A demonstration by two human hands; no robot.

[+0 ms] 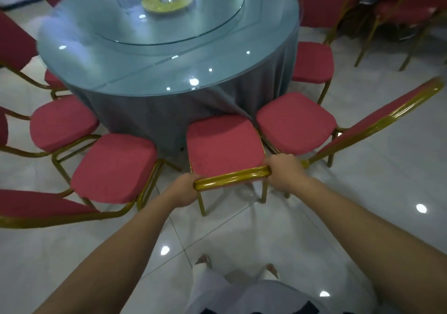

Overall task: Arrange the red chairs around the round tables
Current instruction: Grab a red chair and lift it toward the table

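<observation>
A red chair (223, 145) with a gold frame stands in front of me, its seat front touching the grey cloth of the round table (101, 55). My left hand (184, 189) grips the left end of its gold backrest top. My right hand (285, 170) grips the right end. Both arms reach straight forward. Further red chairs stand on either side, one at the left (115, 168) and one at the right (296, 122), with their seats pointing at the table.
A glass turntable (212, 16) with a yellow centre disc sits on the table. Several more red chairs ring the table's left and right sides. Other chairs (406, 11) stand at the back right. Glossy white floor tiles (362, 217) lie behind the chairs.
</observation>
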